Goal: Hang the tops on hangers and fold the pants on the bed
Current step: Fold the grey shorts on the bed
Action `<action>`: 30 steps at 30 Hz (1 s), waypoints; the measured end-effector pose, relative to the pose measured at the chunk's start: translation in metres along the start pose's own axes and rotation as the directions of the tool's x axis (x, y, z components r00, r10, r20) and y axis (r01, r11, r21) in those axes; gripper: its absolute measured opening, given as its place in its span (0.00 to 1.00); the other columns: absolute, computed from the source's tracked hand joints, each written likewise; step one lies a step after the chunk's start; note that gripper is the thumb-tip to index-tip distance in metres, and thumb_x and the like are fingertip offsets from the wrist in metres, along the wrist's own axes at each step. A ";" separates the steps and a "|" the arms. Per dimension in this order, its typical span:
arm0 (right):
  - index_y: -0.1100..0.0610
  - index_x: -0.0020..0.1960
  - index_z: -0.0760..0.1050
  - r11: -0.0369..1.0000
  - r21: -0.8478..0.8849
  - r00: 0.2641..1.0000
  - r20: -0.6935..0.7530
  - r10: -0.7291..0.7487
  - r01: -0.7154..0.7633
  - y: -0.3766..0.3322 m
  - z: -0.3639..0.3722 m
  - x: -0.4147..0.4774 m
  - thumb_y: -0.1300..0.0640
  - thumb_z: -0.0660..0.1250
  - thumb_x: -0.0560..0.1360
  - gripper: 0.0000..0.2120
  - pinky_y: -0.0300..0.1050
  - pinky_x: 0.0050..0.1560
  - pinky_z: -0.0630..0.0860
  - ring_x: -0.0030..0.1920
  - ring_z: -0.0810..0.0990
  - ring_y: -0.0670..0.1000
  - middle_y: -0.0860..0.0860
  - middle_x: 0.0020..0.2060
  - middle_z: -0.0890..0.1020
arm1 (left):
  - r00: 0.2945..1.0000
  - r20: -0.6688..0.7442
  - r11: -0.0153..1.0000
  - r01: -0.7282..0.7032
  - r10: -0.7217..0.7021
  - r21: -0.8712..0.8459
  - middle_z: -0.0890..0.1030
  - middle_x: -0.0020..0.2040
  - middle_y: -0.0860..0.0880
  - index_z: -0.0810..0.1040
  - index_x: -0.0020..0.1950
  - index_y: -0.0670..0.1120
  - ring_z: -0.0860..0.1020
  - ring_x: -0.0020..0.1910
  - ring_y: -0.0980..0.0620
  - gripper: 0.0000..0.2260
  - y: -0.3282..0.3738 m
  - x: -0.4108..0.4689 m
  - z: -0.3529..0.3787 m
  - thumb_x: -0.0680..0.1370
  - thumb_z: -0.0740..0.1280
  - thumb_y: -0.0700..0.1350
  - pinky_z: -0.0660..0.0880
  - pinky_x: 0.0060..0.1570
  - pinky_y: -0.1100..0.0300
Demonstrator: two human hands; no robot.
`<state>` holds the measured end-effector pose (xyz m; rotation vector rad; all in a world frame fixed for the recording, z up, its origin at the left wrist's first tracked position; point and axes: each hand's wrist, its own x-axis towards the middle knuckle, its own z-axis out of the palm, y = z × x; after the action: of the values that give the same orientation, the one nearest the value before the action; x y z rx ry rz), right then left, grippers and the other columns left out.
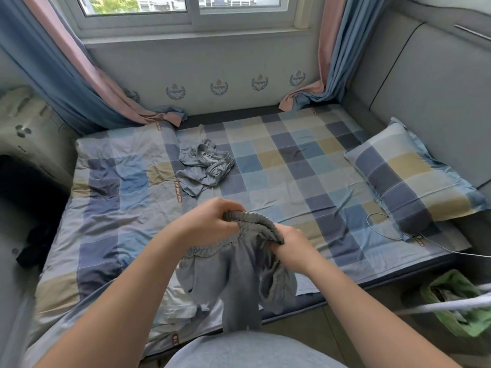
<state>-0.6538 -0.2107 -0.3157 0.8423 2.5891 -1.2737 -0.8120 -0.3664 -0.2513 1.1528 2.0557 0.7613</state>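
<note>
Grey pants (pixel 239 277) at lower centre of the frame, held up over the near edge of the bed (pixel 292 166) and dangling limp toward the bottom edge. Gripped at the gathered elastic waistband (pixel 255 224) from both ends: left hand (pixel 210 221) curled over the upper-left end with fingers bunched tight in the cloth, right hand (pixel 289 247) clamped on the lower-right end with fingers tucked under the fabric and mostly hidden.

Probably light and thoroughly soft — thin knit, no stiffness, sagging wherever unsupported. Not slippery, not fragile, but prone to twisting and bunching. Best taken at the waistband, the one firm line in the garment, with one hand at each side seam. Then pulled taut, shaken straight and laid flat on the open checked sheet at mid-frame before folding leg onto leg. Worth checking for an inside-out leg first; cannot tell from here.

Further up, left of centre: a second grey garment (pixel 204 166) crumpled on the sheet, well apart from the hands, top or pants not distinguishable. Rumpled quilt (pixel 114 181) along the left side of the bed, checked pillow (pixel 409 179) at right, thin white cable (pixel 382 224) looping just beside the pillow's near corner. Green bag (pixel 451 282) at lower right on the floor. No hanger clearly in sight — only a blurred white bar (pixel 451 305) at the right edge, unidentifiable.
</note>
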 end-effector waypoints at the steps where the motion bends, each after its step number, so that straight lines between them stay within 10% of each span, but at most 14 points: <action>1: 0.48 0.47 0.77 1.000 0.021 1.000 -0.023 -0.003 0.003 0.004 -0.002 0.002 0.56 0.62 0.74 0.06 0.52 0.49 0.77 0.48 0.80 0.56 0.51 0.44 0.83 | 1.000 0.000 1.000 -0.002 0.002 0.008 0.73 0.29 0.56 0.81 0.46 0.49 0.68 0.28 0.57 0.03 -0.003 0.001 0.000 0.78 0.68 0.45 0.65 0.32 0.59; 5: 0.50 0.44 0.78 0.982 0.168 0.995 -0.070 -0.071 0.082 0.009 -0.017 0.002 0.56 0.72 0.76 0.04 0.46 0.41 0.71 0.40 0.77 0.49 0.47 0.36 0.81 | 0.998 -0.056 0.998 0.041 -0.037 0.056 0.72 0.30 0.53 0.77 0.41 0.47 0.68 0.30 0.56 0.15 -0.023 0.008 0.005 0.79 0.67 0.57 0.65 0.34 0.56; 12: 0.62 0.40 0.74 0.973 0.164 0.982 -0.122 -0.145 0.165 0.007 -0.032 -0.002 0.41 0.66 0.79 0.24 0.48 0.38 0.62 0.33 0.68 0.46 0.47 0.30 0.70 | 0.986 -0.164 0.960 0.032 0.014 0.278 0.79 0.38 0.51 0.78 0.42 0.45 0.77 0.40 0.49 0.07 -0.039 0.021 0.012 0.72 0.75 0.40 0.77 0.43 0.52; 17: 0.61 0.35 0.66 0.994 0.099 0.992 -0.115 -0.043 0.054 0.001 -0.032 0.003 0.54 0.61 0.83 0.20 0.50 0.38 0.61 0.34 0.68 0.51 0.53 0.31 0.69 | 0.947 -0.316 0.954 0.038 0.060 0.297 0.76 0.43 0.50 0.79 0.44 0.47 0.75 0.44 0.47 0.07 -0.046 0.032 0.015 0.73 0.72 0.36 0.76 0.46 0.48; 22: 0.61 0.45 0.80 0.994 -0.107 0.991 -0.127 -0.045 0.032 0.000 -0.036 0.008 0.63 0.62 0.77 0.08 0.49 0.48 0.71 0.46 0.75 0.55 0.55 0.43 0.78 | 0.901 -0.433 0.940 0.171 -0.027 0.295 0.74 0.48 0.49 0.78 0.46 0.48 0.76 0.47 0.42 0.13 -0.053 0.037 0.022 0.73 0.63 0.31 0.75 0.43 0.49; 30: 0.55 0.52 0.80 0.938 -0.323 0.962 -0.272 0.031 -0.122 0.037 -0.048 0.024 0.69 0.59 0.74 0.15 0.55 0.51 0.76 0.52 0.76 0.60 0.53 0.51 0.74 | 0.810 -0.514 0.826 0.477 -0.281 0.300 0.79 0.52 0.49 0.76 0.46 0.54 0.77 0.55 0.43 0.11 -0.097 0.022 0.005 0.72 0.64 0.37 0.70 0.41 0.54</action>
<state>-0.6476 -0.1458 -0.3192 1.0905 2.8248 -0.7018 -0.8658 -0.3895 -0.3320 0.7442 2.8414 0.4090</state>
